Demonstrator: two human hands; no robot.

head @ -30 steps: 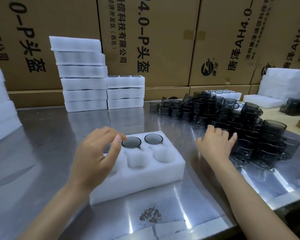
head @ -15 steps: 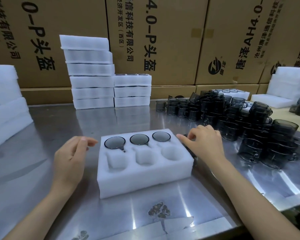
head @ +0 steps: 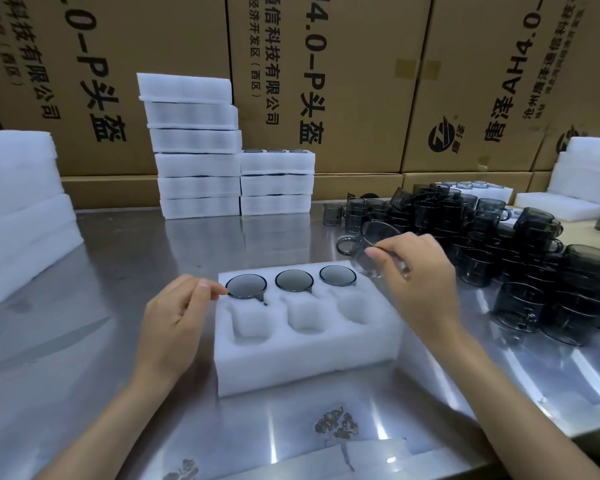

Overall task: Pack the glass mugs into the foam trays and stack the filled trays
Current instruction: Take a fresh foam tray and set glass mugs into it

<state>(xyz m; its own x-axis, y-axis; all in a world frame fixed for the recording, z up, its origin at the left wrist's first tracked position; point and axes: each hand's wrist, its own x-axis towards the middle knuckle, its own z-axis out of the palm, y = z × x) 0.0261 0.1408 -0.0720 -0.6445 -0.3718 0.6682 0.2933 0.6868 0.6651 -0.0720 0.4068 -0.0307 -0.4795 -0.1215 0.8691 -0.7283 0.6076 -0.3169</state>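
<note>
From the head view, a fourth glass mug (head: 371, 245) is held in the air by the right hand (head: 420, 271), its grip pinched on the rim just beyond the foam tray (head: 305, 327), while the left hand (head: 174, 317), loosely curled and holding nothing, is rested against the tray's left edge on the surface (head: 118, 258). The mug is tipped on its side, long axis roughly level, handle to the left. The back row is judged filled, so the mug must next be uprighted and lowered into an empty front pocket.

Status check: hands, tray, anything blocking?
Right hand holds a glass mug above the tray's far right corner. Left hand rests at the foam tray. Back three pockets filled, front three empty. Nothing blocking.
</note>
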